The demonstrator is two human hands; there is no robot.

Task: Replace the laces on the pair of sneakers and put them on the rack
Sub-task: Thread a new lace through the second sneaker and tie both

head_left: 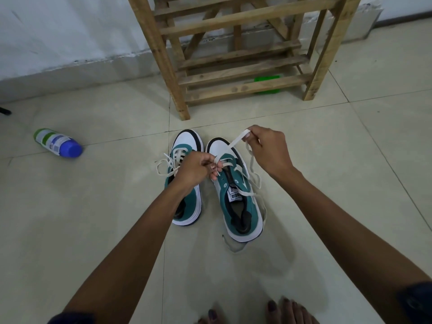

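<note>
We see soft, even, rather dim indoor light, faint diffuse shadows on the pale floor (pixel 350 183), sharp central focus, and wide-angle bending toward the edges.

You're at home, on a pale tiled floor (pixel 93 218) beside a wooden shoe rack (pixel 233 59) against a white wall (pixel 58 31).

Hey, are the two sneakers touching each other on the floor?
Apart. The head view shows a strip of bare floor tile running between the left sneaker and the right sneaker, from the toes to the heels.
</note>
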